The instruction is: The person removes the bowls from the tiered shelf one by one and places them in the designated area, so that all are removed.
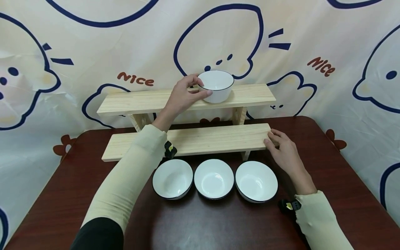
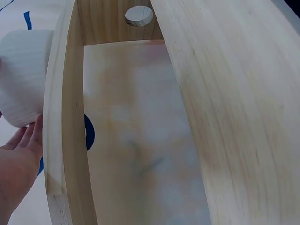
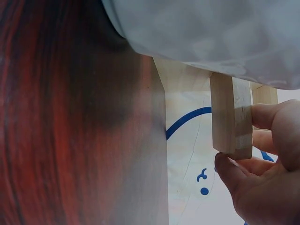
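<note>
My left hand (image 1: 186, 93) pinches the left side of a white, dark-rimmed bowl (image 1: 220, 94) at the upper board (image 1: 137, 100) of a two-tier wooden shelf. Seen from the left wrist, the bowl (image 2: 23, 75) is upright beyond the board's edge, with fingers against it; whether its base touches the wood cannot be told. My right hand (image 1: 285, 154) grips the right end of the lower board (image 1: 215, 139). In the right wrist view its thumb (image 3: 229, 171) lies against a corner of that board end (image 3: 229, 117), with the other fingers round the far side.
Three matching bowls stand in a row before the shelf: a left one (image 1: 173, 178), a middle one (image 1: 214, 178) and a right one (image 1: 256, 181), close to my right forearm. The dark wooden table (image 1: 212, 225) backs onto a printed cloth (image 1: 225, 38).
</note>
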A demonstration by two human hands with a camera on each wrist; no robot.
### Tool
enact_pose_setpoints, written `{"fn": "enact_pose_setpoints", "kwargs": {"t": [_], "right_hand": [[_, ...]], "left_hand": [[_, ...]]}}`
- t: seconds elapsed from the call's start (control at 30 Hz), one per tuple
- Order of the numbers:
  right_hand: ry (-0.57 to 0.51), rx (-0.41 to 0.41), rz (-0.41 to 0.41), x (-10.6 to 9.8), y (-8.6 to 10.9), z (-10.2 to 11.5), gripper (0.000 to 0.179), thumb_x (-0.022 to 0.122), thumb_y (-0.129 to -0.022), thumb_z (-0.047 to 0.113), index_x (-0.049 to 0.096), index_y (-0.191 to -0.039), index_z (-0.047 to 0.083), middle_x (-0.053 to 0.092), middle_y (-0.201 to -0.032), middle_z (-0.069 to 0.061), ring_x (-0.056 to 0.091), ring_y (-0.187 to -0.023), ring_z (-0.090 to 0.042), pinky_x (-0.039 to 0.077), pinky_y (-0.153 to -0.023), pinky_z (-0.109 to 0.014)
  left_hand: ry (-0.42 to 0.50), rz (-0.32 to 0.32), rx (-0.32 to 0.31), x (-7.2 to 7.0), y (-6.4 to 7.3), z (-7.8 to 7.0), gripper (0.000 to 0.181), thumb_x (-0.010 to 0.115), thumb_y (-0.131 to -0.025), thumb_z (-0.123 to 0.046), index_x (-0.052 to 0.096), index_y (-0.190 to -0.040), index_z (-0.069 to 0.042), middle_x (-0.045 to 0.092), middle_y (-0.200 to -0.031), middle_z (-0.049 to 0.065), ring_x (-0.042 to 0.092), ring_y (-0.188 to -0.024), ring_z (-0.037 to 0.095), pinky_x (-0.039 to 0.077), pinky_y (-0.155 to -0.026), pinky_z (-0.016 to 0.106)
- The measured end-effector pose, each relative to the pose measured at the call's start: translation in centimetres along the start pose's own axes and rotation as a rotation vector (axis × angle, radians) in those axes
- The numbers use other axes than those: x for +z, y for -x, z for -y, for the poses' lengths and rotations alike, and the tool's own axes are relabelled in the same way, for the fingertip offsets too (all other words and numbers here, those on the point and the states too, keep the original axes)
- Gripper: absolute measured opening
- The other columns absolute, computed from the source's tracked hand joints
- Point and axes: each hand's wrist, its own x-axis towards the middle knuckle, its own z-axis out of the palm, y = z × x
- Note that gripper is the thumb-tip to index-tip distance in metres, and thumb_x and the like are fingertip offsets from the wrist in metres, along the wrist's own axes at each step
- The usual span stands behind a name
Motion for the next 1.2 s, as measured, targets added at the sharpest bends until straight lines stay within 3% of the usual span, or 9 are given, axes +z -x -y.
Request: {"fn": "enact_pose_setpoints", "kwargs": {"t": [0.43,0.67,0.97,1.2], "right_hand": [[0.005,0.002,0.012,0.0,0.0,-0.1,0.049,0.056,-0.106,0.022,0.051,-0.138,-0.015,0.043,-0.148,-0.032,0.050,-0.127,-0.050,0.048,-0.095,-0.061],[0.003,0.006,0.009,0.0,0.0,-0.1,0.048,0.056,-0.106,0.020,0.050,-0.137,-0.015,0.042,-0.148,-0.032,0.050,-0.127,-0.050,0.049,-0.095,-0.061],[0.002,0.005,-0.008,0.2,-0.1,-0.1,0.046,0.057,-0.105,0.018,0.051,-0.137,-0.016,0.043,-0.147,-0.033,0.051,-0.126,-0.050,0.049,-0.095,-0.062],[0.006,0.011,-0.003,0.2,0.0,0.0,0.047,0.057,-0.106,0.019,0.051,-0.137,-0.016,0.043,-0.147,-0.033,0.050,-0.127,-0.050,0.048,-0.096,-0.062]], "left_hand": [[0.010,-0.008,0.011,-0.1,0.2,0.0,0.031,0.082,-0.088,-0.022,0.059,-0.099,-0.003,0.055,-0.142,0.002,0.046,-0.135,0.017,0.048,-0.104,0.033],[0.022,-0.010,0.023,-0.5,0.8,0.0,0.032,0.083,-0.087,-0.021,0.059,-0.098,-0.003,0.051,-0.149,0.003,0.044,-0.138,0.018,0.049,-0.103,0.032],[0.024,-0.007,0.017,-2.1,1.7,0.4,0.032,0.083,-0.087,-0.022,0.060,-0.098,-0.002,0.048,-0.153,0.005,0.041,-0.142,0.023,0.047,-0.106,0.040],[-0.021,-0.025,-0.021,-3.6,2.8,0.6,0.033,0.084,-0.086,-0.027,0.060,-0.097,-0.007,0.047,-0.153,0.003,0.046,-0.138,0.029,0.037,-0.113,0.050]]}}
